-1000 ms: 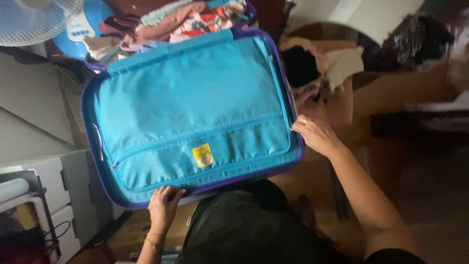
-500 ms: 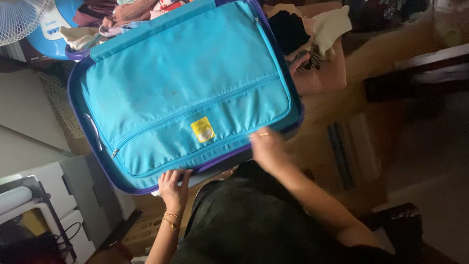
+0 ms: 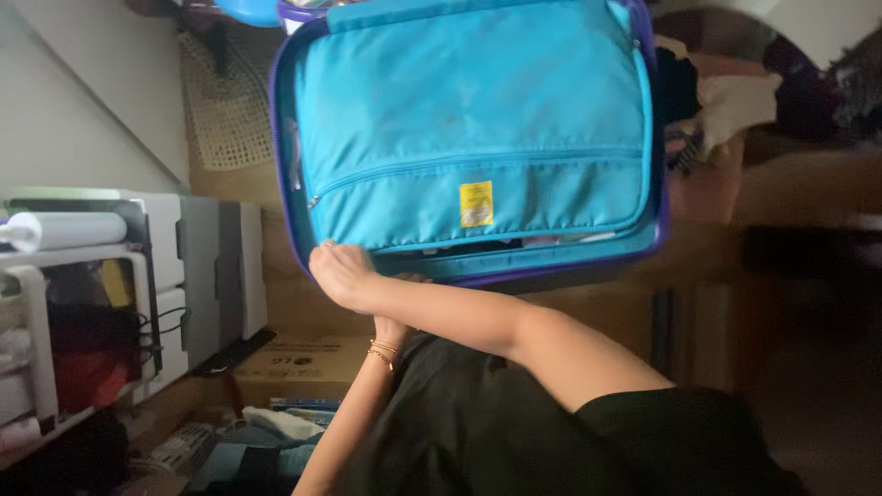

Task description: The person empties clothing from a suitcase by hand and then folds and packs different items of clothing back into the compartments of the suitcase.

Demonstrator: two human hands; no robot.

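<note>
Beside white storage drawers (image 3: 197,276), an open suitcase (image 3: 469,138) lies lengthwise just beyond the person's right hand (image 3: 338,271), curled on its near-left corner, the left hand (image 3: 393,323) mostly hidden beneath, grip unclear.

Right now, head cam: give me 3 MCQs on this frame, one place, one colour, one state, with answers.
1. Where is the right hand?
A. at the suitcase's near-left corner
B. on the fan
C. on the cardboard box
2. What colour is the suitcase lining?
A. red
B. turquoise blue
C. white
3. How is the long zip across the lining?
A. wide open
B. torn off
C. closed

Answers: 1 A, the hand rests at the purple rim near that corner. 2 B, the fabric panel is turquoise. 3 C, the zip line runs unbroken across the panel.
</note>
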